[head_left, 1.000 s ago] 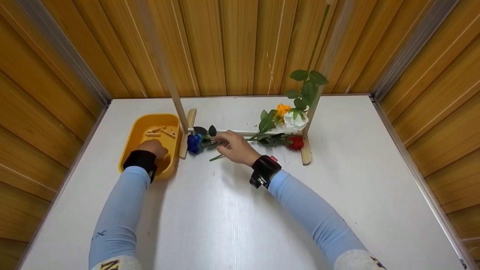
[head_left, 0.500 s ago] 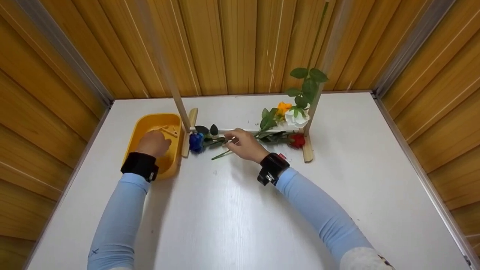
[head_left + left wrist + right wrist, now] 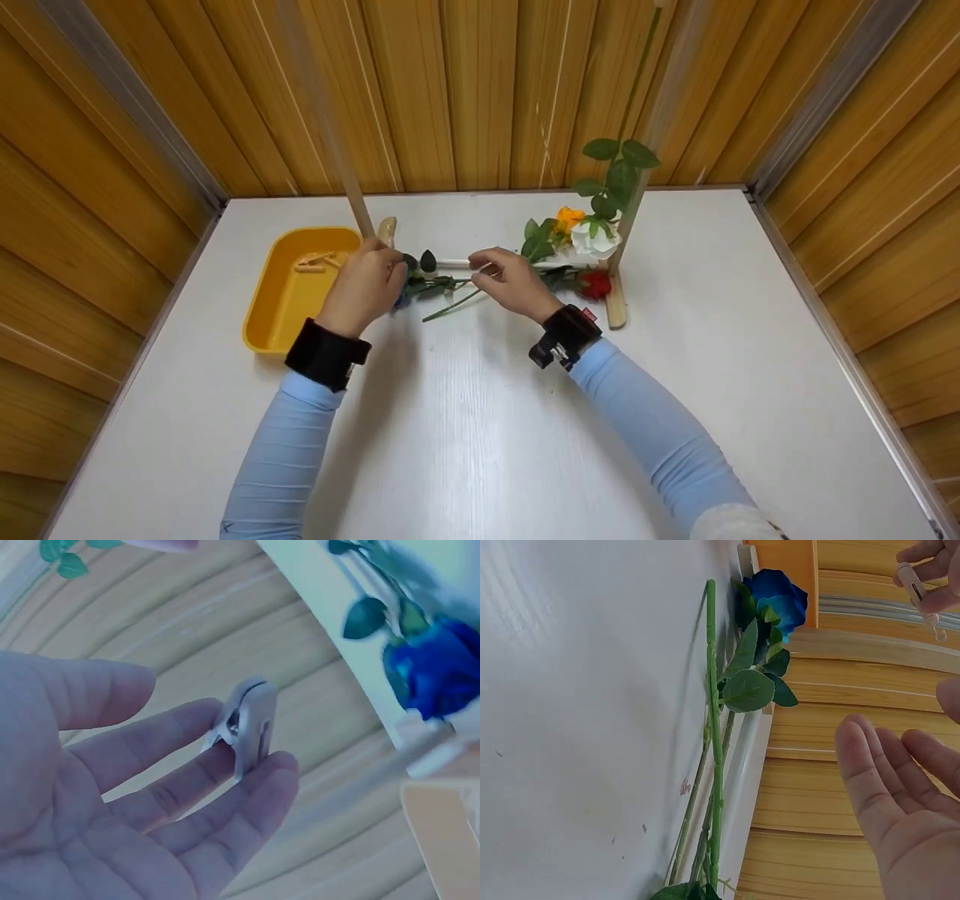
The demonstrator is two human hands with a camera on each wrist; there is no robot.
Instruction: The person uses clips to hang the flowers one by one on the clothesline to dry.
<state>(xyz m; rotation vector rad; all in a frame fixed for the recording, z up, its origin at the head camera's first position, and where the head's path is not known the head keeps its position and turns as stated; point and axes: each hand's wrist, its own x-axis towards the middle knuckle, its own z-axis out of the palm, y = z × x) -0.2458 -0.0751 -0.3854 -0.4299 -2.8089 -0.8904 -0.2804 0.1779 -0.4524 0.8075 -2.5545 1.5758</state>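
Left wrist view shows me a clothespin [image 3: 259, 716] pinched between fingers of the left hand [image 3: 364, 285], thumb apart, probably leaving it easy to turn. Near the flower stems [image 3: 715, 742], the right hand [image 3: 517, 281] looks relaxed, holding nothing; a yellow basin [image 3: 259, 300] on the worktop [image 3: 465, 420] presumably keeps spare pegs [image 3: 311, 265] together.

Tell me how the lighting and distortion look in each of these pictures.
Head view: pale glare streaks the table, and the left arm casts a soft shadow. Left wrist view: bluish tint, wall boards bowed into curves, clothespin looking greyish. Right wrist view: glare at the table's upper left, a thin shadow beside the green stem.
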